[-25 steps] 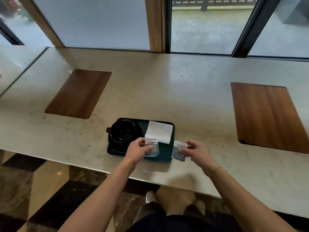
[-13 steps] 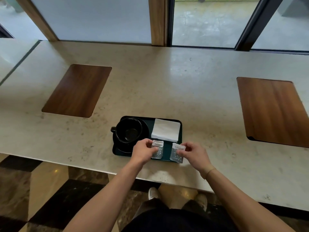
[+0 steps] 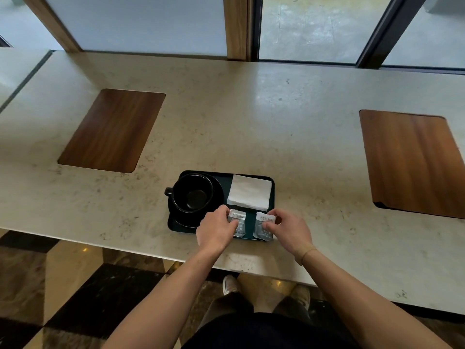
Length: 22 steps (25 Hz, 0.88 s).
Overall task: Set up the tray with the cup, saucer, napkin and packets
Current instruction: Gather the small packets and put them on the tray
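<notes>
A dark rectangular tray (image 3: 272,195) with rounded corners sits near the front edge of a pale speckled stone counter (image 3: 251,117). Beyond the left hand (image 3: 216,229), a glossy black cup (image 3: 192,192) stands on its round saucer (image 3: 219,191). Beyond both hands lies a soft white folded napkin (image 3: 249,192). Each hand pinches a crinkly silvery packet — the left packet (image 3: 239,221) and the right packet (image 3: 263,226) under the right hand (image 3: 286,229) — side by side, apart, on the tray's near strip. Wooden inlays (image 3: 110,129) lie well out to either side.
</notes>
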Tool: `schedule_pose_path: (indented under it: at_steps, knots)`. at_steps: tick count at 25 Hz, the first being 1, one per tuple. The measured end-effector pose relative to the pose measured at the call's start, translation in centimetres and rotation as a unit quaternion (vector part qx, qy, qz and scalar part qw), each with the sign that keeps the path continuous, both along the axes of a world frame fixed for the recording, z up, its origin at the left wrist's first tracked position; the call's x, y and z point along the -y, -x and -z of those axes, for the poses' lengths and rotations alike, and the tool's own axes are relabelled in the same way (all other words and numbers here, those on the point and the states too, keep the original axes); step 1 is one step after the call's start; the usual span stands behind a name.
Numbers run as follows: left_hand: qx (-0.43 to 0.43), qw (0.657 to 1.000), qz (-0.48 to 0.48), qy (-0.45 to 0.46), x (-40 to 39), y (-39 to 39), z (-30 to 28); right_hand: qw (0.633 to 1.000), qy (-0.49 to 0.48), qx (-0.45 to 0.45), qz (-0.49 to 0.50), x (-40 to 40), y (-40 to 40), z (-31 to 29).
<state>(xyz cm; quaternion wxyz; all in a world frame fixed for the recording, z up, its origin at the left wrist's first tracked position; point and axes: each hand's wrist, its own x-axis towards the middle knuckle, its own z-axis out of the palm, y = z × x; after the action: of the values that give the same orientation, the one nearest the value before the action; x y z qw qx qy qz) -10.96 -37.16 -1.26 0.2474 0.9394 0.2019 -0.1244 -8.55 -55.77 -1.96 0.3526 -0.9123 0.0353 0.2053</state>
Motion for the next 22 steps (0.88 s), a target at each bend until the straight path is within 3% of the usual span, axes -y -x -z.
schedule_pose_path:
  at_steps: [9,22]
  knots:
    - [0.026,0.99,0.083,-0.107,0.2,0.0,0.0,0.962,0.209,0.138,-0.108,-1.6,0.1,-0.1]
    - [0.035,0.966,0.185,-0.179,-0.1,0.0,-0.9,0.963,0.216,0.133,-0.087,-1.8,-0.1,0.3]
